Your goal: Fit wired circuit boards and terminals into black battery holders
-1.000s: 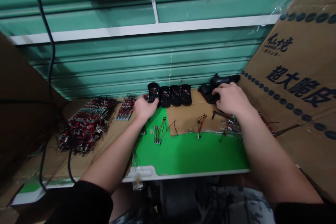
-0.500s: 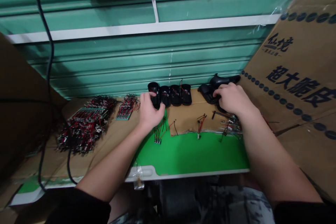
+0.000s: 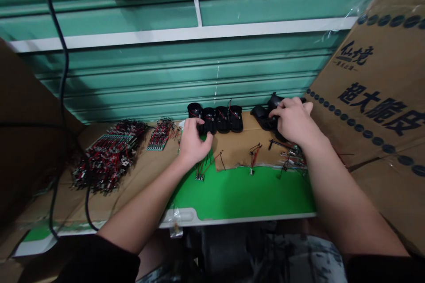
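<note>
Four-abreast black plastic housings (image 3: 222, 119) stand in a row against the green wall, with thin red and black wires inside. My left hand (image 3: 193, 141) is at the left end of this row, thumb and fingers apart, covering the lower part of the leftmost housings. Its fingertips are at the second housing, and no housing is lifted. To the right, my right hand (image 3: 294, 119) reaches over a small pile of curved black plastic shells (image 3: 262, 116). Its fingers are bent onto one shell, and the palm hides part of the pile.
A heap of wired circuit boards (image 3: 102, 163) and a smaller bundle (image 3: 160, 135) lie left on cardboard. Loose wired parts (image 3: 199, 177) lie on the green tabletop (image 3: 245, 194). A cardboard box (image 3: 375, 97) bounds the right; a black cable (image 3: 63, 75) hangs left.
My left hand has shifted slightly right along the row. The right hand's fingers have moved a little over the shells. The housings keep their places.
</note>
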Action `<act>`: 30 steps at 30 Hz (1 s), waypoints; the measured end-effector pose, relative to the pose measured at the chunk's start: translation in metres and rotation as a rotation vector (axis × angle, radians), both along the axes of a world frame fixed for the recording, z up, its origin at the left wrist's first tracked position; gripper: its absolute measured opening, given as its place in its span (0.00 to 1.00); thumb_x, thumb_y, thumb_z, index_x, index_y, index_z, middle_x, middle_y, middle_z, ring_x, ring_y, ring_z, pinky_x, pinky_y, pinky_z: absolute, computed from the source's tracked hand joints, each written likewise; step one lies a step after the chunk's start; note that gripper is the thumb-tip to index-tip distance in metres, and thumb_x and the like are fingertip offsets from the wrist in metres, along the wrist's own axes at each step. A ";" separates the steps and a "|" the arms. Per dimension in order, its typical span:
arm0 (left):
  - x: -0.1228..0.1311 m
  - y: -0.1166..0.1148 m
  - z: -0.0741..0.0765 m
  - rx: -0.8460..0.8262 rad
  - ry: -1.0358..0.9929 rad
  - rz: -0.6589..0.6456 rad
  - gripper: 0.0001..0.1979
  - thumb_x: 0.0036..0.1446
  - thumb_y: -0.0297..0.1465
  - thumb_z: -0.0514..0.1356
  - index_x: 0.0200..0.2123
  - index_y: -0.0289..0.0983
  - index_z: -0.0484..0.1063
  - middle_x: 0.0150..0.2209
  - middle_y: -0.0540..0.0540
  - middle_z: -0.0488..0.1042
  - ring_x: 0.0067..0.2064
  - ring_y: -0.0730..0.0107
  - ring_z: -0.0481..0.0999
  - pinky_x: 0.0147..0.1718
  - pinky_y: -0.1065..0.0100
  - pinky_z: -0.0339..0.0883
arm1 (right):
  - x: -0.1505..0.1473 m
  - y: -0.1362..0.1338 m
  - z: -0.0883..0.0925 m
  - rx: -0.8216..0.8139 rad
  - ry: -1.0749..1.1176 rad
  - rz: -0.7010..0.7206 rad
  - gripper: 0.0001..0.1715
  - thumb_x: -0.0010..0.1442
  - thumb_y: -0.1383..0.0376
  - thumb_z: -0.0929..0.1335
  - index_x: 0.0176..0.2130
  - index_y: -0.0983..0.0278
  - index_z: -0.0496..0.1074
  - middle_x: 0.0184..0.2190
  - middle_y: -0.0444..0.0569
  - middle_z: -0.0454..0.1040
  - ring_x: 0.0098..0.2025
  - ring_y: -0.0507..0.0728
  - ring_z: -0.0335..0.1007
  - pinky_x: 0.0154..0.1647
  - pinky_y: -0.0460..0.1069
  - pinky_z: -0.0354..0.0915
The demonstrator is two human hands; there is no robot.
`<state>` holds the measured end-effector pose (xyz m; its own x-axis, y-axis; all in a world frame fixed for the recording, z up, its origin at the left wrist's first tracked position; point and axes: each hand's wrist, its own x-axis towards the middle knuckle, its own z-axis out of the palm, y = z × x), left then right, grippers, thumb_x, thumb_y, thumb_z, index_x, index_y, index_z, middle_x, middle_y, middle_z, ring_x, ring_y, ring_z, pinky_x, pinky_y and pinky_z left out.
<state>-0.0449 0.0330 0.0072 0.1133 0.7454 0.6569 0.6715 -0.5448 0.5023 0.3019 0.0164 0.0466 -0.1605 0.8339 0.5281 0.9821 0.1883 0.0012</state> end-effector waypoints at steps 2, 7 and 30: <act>0.000 0.000 0.000 0.006 -0.008 -0.005 0.15 0.55 0.27 0.65 0.46 0.39 0.67 0.45 0.41 0.72 0.43 0.58 0.74 0.40 0.58 0.70 | -0.008 -0.004 0.008 0.108 0.055 0.028 0.15 0.60 0.71 0.68 0.39 0.62 0.85 0.43 0.58 0.75 0.50 0.70 0.65 0.48 0.63 0.55; 0.003 -0.005 0.002 -0.001 -0.060 -0.116 0.15 0.55 0.28 0.65 0.45 0.39 0.68 0.41 0.45 0.74 0.33 0.67 0.70 0.34 0.63 0.67 | -0.042 -0.018 0.020 0.276 0.395 0.184 0.11 0.57 0.69 0.70 0.40 0.61 0.80 0.40 0.53 0.77 0.45 0.65 0.72 0.47 0.59 0.65; 0.002 -0.008 -0.007 -0.283 0.152 -0.486 0.31 0.63 0.28 0.64 0.69 0.34 0.68 0.47 0.39 0.82 0.31 0.68 0.75 0.34 0.62 0.74 | -0.083 -0.022 -0.007 -0.675 0.553 0.349 0.07 0.63 0.60 0.74 0.37 0.60 0.80 0.27 0.44 0.82 0.28 0.56 0.75 0.29 0.49 0.62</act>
